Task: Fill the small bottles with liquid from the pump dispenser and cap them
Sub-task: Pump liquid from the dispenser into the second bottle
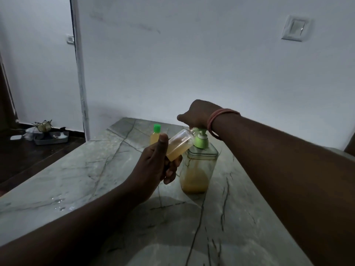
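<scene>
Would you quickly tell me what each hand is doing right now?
Left hand: grips the uncapped small bottle, tilted toward the spout.
Right hand: presses on the pump dispenser head; finger pose hidden.

Grey tray [51, 139] on dark floor; wall switch [295, 29] upper right.

Tilted bottle [179, 145] at pump spout [199, 132]

Small bottles: two, one uncapped [178, 145], one capped [154, 136]. Pump dispenser [197, 166]: one. Green caps [157, 128] visible: one. Hands: two, left [155, 166] and right [196, 114]. Wall switches [295, 30]: one. Table [76, 169]: one.
</scene>
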`<state>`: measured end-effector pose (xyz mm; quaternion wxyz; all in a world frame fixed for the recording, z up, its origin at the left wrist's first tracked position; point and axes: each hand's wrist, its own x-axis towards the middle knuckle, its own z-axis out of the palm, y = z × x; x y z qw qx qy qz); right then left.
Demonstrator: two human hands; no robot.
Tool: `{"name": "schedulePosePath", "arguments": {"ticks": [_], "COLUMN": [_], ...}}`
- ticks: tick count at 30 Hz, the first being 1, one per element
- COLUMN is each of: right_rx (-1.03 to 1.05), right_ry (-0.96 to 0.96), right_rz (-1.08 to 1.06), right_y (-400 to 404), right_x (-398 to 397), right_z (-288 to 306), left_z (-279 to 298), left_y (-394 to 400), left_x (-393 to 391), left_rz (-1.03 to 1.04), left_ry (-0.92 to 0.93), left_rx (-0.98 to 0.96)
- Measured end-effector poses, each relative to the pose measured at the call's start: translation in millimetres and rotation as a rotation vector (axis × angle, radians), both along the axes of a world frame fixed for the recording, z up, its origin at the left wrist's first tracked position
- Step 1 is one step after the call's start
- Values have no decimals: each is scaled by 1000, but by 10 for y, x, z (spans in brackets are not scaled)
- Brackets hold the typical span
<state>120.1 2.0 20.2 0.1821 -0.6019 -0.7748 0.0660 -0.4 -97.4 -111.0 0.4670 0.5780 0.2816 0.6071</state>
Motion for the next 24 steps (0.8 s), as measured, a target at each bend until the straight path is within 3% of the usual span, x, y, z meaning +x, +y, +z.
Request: {"name": "schedulePosePath", "arguments": {"ticks": [6,14,18,24], "right_rx": [-105,-104,-105,-117], "right_ry": [169,80,233,190], "right_rz": [42,-7,0,-4], "right_y": [-50,-70,-66,-23], "right_x": [86,31,85,75], "right_z": [-122,1,-78,-116], "left_z": [-3,25,9,10], "left_y": [8,-48,-22,-13], "left_x": [-10,7,16,2], "left_rz": [5,11,5,24], "left_ry": [7,2,6,12], "left_rx": [-16,-22,-13,-10]}}
